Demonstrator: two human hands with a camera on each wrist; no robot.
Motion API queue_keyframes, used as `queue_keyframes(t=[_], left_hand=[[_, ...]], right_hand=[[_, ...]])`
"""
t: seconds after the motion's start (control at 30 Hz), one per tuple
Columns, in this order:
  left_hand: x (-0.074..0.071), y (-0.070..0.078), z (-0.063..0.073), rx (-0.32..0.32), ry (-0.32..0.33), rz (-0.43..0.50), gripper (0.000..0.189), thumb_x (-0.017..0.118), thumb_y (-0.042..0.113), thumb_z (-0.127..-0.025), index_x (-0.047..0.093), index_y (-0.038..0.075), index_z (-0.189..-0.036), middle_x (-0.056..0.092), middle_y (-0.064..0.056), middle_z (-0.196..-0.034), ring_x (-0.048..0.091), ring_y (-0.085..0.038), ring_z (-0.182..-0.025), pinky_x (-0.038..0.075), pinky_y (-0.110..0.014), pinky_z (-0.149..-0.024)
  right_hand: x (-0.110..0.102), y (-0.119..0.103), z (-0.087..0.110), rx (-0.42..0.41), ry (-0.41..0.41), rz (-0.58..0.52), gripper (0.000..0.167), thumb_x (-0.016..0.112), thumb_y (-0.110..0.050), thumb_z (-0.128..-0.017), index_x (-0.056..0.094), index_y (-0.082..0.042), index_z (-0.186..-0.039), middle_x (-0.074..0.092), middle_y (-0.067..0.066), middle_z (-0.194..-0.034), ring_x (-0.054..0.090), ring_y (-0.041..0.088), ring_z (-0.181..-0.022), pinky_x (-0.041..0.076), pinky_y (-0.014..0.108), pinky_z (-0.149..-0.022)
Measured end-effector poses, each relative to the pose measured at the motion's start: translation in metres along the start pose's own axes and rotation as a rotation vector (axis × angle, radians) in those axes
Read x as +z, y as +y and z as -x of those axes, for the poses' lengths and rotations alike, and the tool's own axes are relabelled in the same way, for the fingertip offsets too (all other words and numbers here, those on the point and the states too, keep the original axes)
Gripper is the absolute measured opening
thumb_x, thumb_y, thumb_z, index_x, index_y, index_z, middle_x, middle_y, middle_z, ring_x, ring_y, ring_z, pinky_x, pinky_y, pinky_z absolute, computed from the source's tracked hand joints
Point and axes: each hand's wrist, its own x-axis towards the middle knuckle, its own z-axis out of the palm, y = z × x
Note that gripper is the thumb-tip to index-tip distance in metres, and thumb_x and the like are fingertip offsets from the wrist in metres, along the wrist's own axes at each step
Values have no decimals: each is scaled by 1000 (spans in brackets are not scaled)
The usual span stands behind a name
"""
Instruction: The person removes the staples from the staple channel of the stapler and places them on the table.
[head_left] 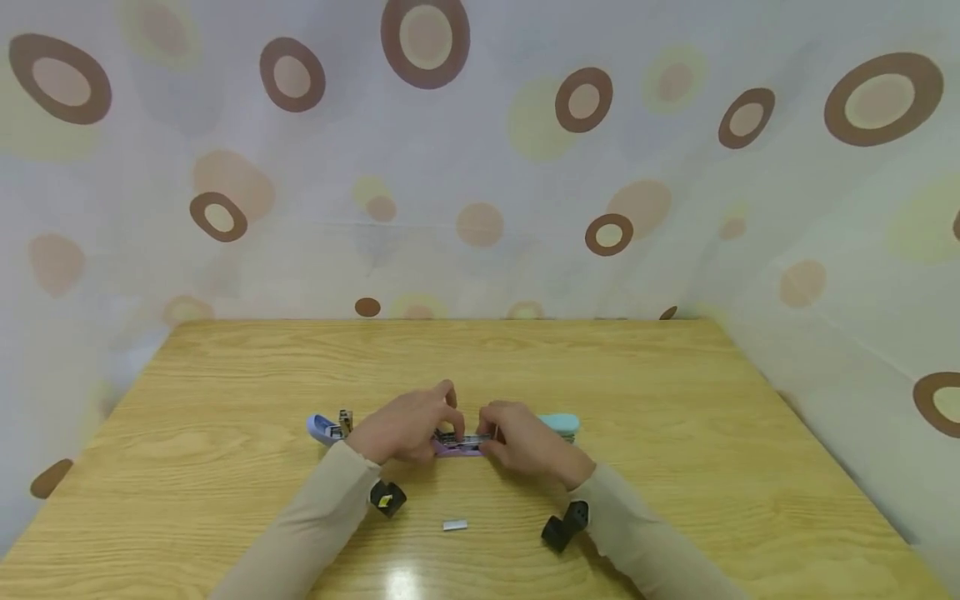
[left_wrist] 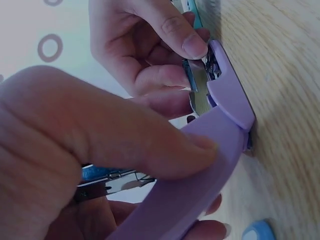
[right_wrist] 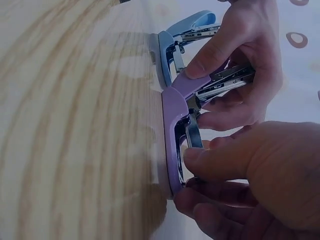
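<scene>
A purple stapler point(head_left: 459, 451) lies opened up on the table between the two hands. My left hand point(head_left: 405, 423) grips its purple upper arm, the thumb flat along the cover point(left_wrist: 187, 200) in the left wrist view. My right hand point(head_left: 528, 442) pinches the metal piece point(right_wrist: 193, 134) over the stapler's base, thumb on one side and fingers on the other. The metal staple rail point(right_wrist: 225, 85) stands out from the cover beside my left fingers. Part of the stapler is hidden by both hands.
An opened blue stapler point(head_left: 321, 429) is left of my left hand. Beyond my right hand sits a mint-green stapler point(head_left: 561, 423). A small strip of staples point(head_left: 454, 525) lies on the wooden table point(head_left: 225, 467) nearer to me. Patterned cloth point(head_left: 480, 167) hangs behind.
</scene>
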Motion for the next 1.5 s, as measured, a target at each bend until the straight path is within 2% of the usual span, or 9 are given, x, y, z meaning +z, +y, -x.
queue_keyframes(t=[0.3,0.43,0.67,0.9,1.1,1.3,1.5], left_hand=[[-4,1,3,-40,-30,26,28,72,-4,-72,71,18,-89,53,-3,-107,49,-15,-77,46,-26,-67],[-4,2,2,-44,-45,55,26,71,-4,-73,71,17,-88,53,-2,-102,47,-14,-77,44,-26,-67],[-1,2,0,-20,-40,72,27,67,-6,-72,70,16,-88,55,-4,-97,45,-14,-74,42,-25,-65],[-2,2,1,-27,-49,71,28,66,-7,-72,70,15,-88,55,-4,-95,45,-14,-74,42,-25,-65],[-3,1,1,-38,-57,92,27,68,-8,-72,69,14,-87,52,-3,-92,45,-15,-73,40,-26,-64],[-1,0,2,-49,-65,119,28,67,-8,-72,68,16,-85,50,-2,-89,43,-15,-72,38,-25,-62],[0,-1,1,-63,-71,116,27,70,-4,-76,68,20,-88,52,-3,-92,45,-15,-73,40,-27,-64]], right_hand=[[1,0,-3,-20,9,-2,11,68,-2,-85,60,-8,-81,58,0,-79,50,8,-68,41,19,-60],[2,5,-2,-27,8,1,10,68,-3,-86,60,-10,-85,58,-2,-81,50,7,-69,42,19,-60],[3,13,3,-119,14,-84,15,64,2,-86,59,-10,-93,58,1,-90,52,12,-78,46,23,-69],[4,16,0,-152,-44,-99,20,62,2,-87,66,-12,-101,60,1,-96,53,9,-79,47,19,-70],[4,19,-9,-200,-101,-102,26,57,5,-79,63,-14,-95,57,3,-88,45,8,-71,40,18,-63],[1,23,-16,-227,-173,-138,31,55,6,-75,64,-14,-97,57,3,-90,44,7,-69,40,17,-63],[2,27,-20,-238,-205,-143,28,56,4,-70,59,-14,-91,51,4,-85,42,7,-71,37,17,-62]])
